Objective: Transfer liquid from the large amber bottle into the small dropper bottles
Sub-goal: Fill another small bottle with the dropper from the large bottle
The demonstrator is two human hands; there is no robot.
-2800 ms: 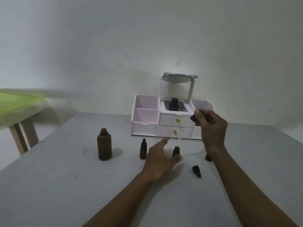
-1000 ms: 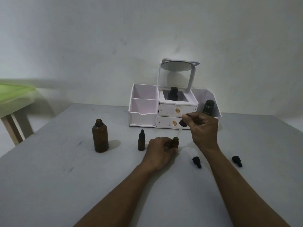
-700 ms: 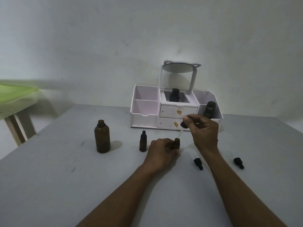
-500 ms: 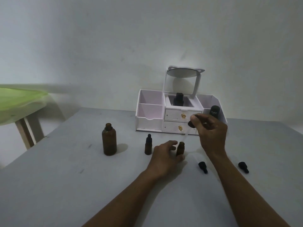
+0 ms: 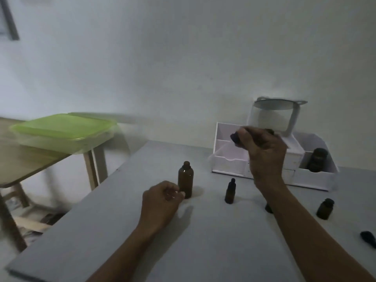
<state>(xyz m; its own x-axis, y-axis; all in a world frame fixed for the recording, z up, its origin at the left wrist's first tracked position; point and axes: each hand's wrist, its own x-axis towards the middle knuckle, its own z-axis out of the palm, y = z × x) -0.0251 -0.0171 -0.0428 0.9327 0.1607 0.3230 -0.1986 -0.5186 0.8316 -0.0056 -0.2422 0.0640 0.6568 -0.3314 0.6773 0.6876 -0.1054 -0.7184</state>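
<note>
The large amber bottle (image 5: 185,180) stands uncapped on the grey table (image 5: 122,231). My left hand (image 5: 161,202) rests just left of it, fingers loosely curled and holding nothing, with a fingertip at the bottle's base. My right hand (image 5: 264,151) is raised in front of the organizer and pinches a dropper cap (image 5: 234,137); its pipette is a blur pointing down-left. A capped small dropper bottle (image 5: 230,191) stands between my hands. An open small bottle (image 5: 325,209) stands right of my right forearm. Another small dark object (image 5: 268,208) is mostly hidden behind that forearm.
A white drawer organizer (image 5: 230,159) with a tilted mirror (image 5: 273,103) stands at the back, with a dark bottle (image 5: 317,159) in its right compartment. A loose dropper cap (image 5: 368,238) lies at the far right. A green-lidded plastic box (image 5: 61,131) sits on a wooden side table at the left.
My left hand let go of the small open bottle and moved left to the large amber bottle. My right hand lifted the dropper up and leftward. The view swung left.
</note>
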